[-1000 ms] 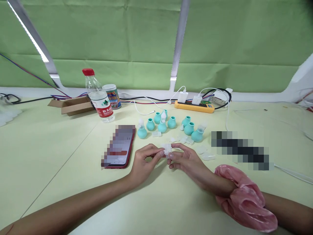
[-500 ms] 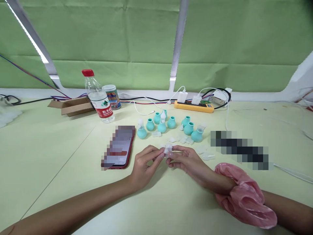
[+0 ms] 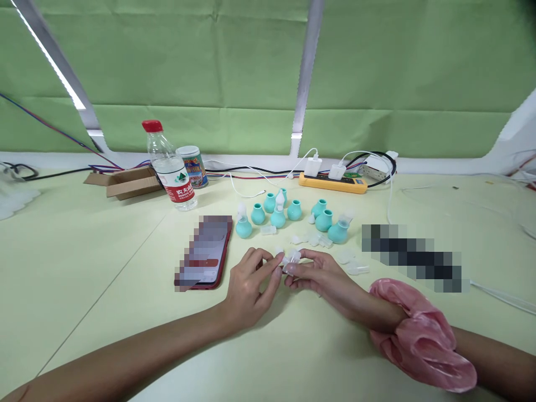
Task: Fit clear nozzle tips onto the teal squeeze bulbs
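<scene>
Green blinds backed the pale table where my left hand and right hand met, fingertips of both pinched shut on one small clear plastic piece, its length running left to right between them.

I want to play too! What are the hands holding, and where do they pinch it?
Both hands pinch one small clear plastic piece: the left hand grips its left end with the fingertips, the right hand its right end.
</scene>
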Demonstrator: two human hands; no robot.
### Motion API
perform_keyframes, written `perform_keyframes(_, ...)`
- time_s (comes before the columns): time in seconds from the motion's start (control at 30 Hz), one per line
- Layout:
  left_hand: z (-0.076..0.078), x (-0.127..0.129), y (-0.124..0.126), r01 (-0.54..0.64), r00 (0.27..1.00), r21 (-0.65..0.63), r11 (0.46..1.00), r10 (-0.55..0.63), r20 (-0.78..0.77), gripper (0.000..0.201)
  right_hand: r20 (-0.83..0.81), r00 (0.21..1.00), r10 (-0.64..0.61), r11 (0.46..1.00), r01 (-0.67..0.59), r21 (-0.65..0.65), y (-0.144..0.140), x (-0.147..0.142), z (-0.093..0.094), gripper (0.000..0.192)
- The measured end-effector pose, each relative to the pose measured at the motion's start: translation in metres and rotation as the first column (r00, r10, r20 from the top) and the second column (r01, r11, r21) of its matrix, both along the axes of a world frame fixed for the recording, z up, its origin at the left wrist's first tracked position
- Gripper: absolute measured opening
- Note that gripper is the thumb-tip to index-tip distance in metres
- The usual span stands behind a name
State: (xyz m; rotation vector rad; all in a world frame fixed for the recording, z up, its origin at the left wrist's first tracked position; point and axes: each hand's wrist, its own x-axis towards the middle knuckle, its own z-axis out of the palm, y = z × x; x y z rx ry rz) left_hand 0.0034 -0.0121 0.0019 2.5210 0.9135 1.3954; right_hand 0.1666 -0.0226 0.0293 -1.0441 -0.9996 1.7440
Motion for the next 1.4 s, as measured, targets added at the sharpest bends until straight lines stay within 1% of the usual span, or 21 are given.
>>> perform_keyframes(0.13, 0.002, 0.001, -0.001, -0.051, 0.986, 0.103, 0.993, 0.067, -0.156, 0.033, -0.002, 1.0, -0.018, 1.0, 0.018, 0.006, 0.0, 0.002, 0.001, 0.028)
perform_keyframes(0.23, 0.003, 0.001, -0.002, -0.08, 0.967, 0.145, 0.986, 0.112, -0.229, 0.034, 0.038, 0.999, -0.025, 1.0, 0.025, 0.012, 0.0, 0.003, 0.002, 0.029)
perform_keyframes(0.4, 0.004, 0.002, -0.004, -0.124, 0.94, 0.211, 0.97, 0.183, -0.289, 0.032, 0.148, 0.988, -0.034, 0.998, 0.026, 0.057, 0.002, 0.005, 0.003, 0.03)
perform_keyframes(0.6, 0.007, 0.006, -0.009, -0.175, 0.877, 0.273, 0.946, 0.276, -0.393, 0.036, 0.27, 0.959, -0.086, 0.993, 0.061, 0.101, 0.003, 0.006, 0.004, 0.035)
perform_keyframes(0.67, 0.007, 0.007, -0.009, -0.177, 0.876, 0.286, 0.942, 0.283, -0.39, 0.034, 0.294, 0.951, -0.09, 0.99, 0.054, 0.127, 0.003, 0.006, 0.004, 0.036)
perform_keyframes(0.73, 0.005, 0.007, -0.008, -0.149, 0.893, 0.278, 0.949, 0.25, -0.374, 0.034, 0.311, 0.946, -0.086, 0.989, 0.044, 0.14, 0.003, 0.006, 0.003, 0.036)
perform_keyframes(0.8, 0.004, 0.006, -0.006, -0.086, 0.924, 0.248, 0.965, 0.17, -0.343, 0.037, 0.314, 0.946, -0.078, 0.989, 0.032, 0.147, 0.002, 0.006, 0.003, 0.036)
perform_keyframes(0.9, 0.002, 0.004, -0.003, 0.049, 0.966, 0.195, 0.98, 0.003, -0.258, 0.045, 0.295, 0.953, -0.066, 0.986, 0.017, 0.167, 0.0, 0.005, 0.006, 0.036)
perform_keyframes(0.97, 0.002, 0.004, -0.002, 0.133, 0.976, 0.179, 0.975, -0.097, -0.195, 0.051, 0.281, 0.958, -0.066, 0.983, 0.014, 0.181, -0.002, 0.005, 0.008, 0.037)
perform_keyframes(1.03, 0.003, 0.003, -0.001, 0.19, 0.976, 0.153, 0.97, -0.17, -0.136, 0.053, 0.276, 0.959, -0.063, 0.983, 0.013, 0.181, -0.003, 0.004, 0.009, 0.036)
perform_keyframes(1.13, 0.005, 0.002, 0.0, 0.24, 0.971, 0.062, 0.969, -0.24, -0.003, 0.046, 0.257, 0.966, -0.038, 0.986, -0.006, 0.168, -0.003, 0.003, 0.009, 0.034)
perform_keyframes(1.23, 0.006, 0.001, 0.002, 0.273, 0.948, -0.108, 0.956, -0.248, 0.199, 0.031, 0.2, 0.98, -0.017, 0.983, -0.02, 0.18, -0.002, 0.001, 0.005, 0.031)
perform_keyframes(1.3, 0.007, 0.001, 0.003, 0.294, 0.923, -0.266, 0.918, -0.2, 0.328, 0.021, 0.167, 0.986, -0.028, 0.976, -0.009, 0.216, -0.001, 0.001, 0.002, 0.031)
perform_keyframes(1.33, 0.008, 0.001, 0.004, 0.31, 0.909, -0.352, 0.883, -0.167, 0.383, 0.017, 0.16, 0.986, -0.039, 0.97, -0.002, 0.244, 0.0, 0.001, 0.001, 0.03)
perform_keyframes(1.37, 0.009, 0.002, 0.004, 0.337, 0.894, -0.442, 0.831, -0.136, 0.427, 0.014, 0.162, 0.985, -0.052, 0.96, 0.004, 0.279, 0.0, 0.001, -0.001, 0.029)
perform_keyframes(1.4, 0.011, 0.002, 0.004, 0.375, 0.88, -0.533, 0.759, -0.111, 0.461, 0.013, 0.173, 0.983, -0.067, 0.948, 0.008, 0.318, 0.001, 0.001, -0.002, 0.027)
